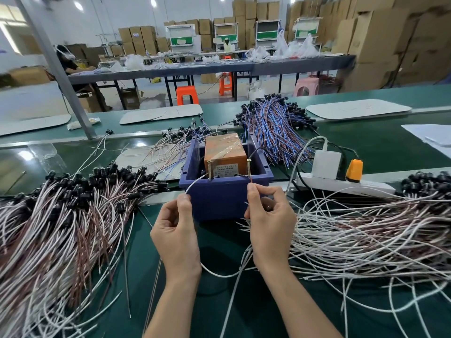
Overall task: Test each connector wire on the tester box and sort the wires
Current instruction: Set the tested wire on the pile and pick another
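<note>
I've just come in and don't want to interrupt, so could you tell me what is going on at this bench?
A person is testing wires. The left hand pinches a white wire whose tip reaches the left screw on the blue box holding the orange tester. The right hand pinches another wire end just below the right screw. More wires lie in a left pile and a right pile.
</note>
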### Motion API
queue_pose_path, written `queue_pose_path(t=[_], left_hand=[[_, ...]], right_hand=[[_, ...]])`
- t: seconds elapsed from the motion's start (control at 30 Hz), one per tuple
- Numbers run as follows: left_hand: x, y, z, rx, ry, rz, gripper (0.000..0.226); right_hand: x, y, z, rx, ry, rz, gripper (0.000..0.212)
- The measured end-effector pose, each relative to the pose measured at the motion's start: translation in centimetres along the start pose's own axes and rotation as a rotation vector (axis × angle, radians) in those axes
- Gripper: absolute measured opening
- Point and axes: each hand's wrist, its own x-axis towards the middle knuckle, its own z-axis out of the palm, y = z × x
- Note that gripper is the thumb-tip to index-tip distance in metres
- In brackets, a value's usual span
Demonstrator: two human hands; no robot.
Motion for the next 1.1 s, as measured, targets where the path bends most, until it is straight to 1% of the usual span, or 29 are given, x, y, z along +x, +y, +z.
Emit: queue_pose_path(t=[0.3,0.53,0.6,0.73,1.1], left_hand=[[-0.23,0.08,0.14,0.014,-0.020,0.011,0.019],[-0.15,-0.06,0.02,-0.004,-0.041,0.028,0.029],[-0.14,-0.11,-0.08,-0.002,-0.046,0.030,0.028],[-0.14,-0.04,0.00,-0.005,-0.038,0.016,0.018],[-0.10,-0.20,-0.03,-0.015,-0.034,-0.006,0.014]], right_hand=[[0.05,0.00,-0.06,0.012,-0.008,0.004,0.007],[0.09,-0.04,-0.06,0.007,-0.011,-0.002,0.005],[0.07,-0.02,-0.06,0.007,-0.008,-0.005,0.007],[-0.01,-0.02,-0.08,0.010,-0.008,-0.004,0.009],[0.02,-0.02,-0.08,0.002,-0.005,-0.013,0.008]])
